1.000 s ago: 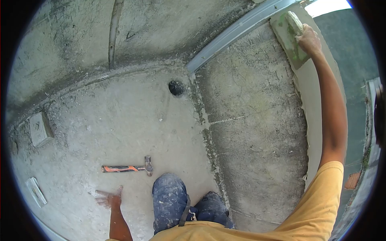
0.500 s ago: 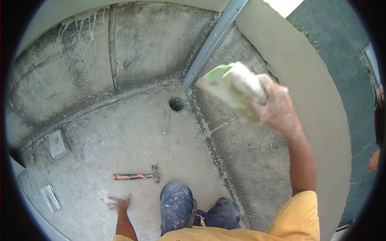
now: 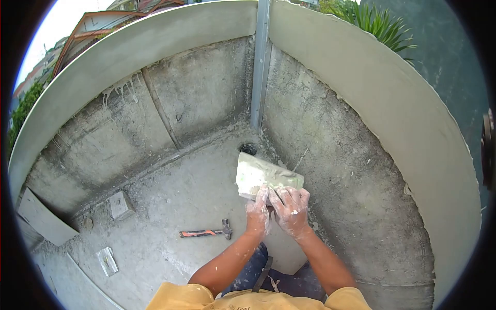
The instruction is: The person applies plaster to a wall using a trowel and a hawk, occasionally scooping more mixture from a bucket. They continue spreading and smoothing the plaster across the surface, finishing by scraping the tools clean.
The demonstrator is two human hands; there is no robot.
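"The plastering float (image 3: pixel 268 168): where is it?"

"Near the middle of the frame, held over the floor (image 3: pixel 165 201), its pale, wet-looking face showing a little green."

"And from the left, what is there?"

"At the far left, a thin grey panel (image 3: pixel 49 219) beside the left wall (image 3: pixel 88 155). Next, a small pale strip (image 3: pixel 107 261) lies at the lower left, with a squarish block (image 3: pixel 121 205) higher in the frame. Further right, a hammer (image 3: pixel 206 233) lies on the floor, its orange and black handle toward the left, well apart from the float. Then a dark hole (image 3: pixel 248 148) shows just above the float."

"How are the hands?"

"The left hand (image 3: pixel 258 213) grips the float's near edge; the right hand (image 3: pixel 293 211), just beside it, grips the same edge. Both are smeared with white."

"And past them?"

"The rough right wall (image 3: pixel 356 170), with a smooth plaster band (image 3: pixel 382 98) curving along its top toward the right side of the frame."
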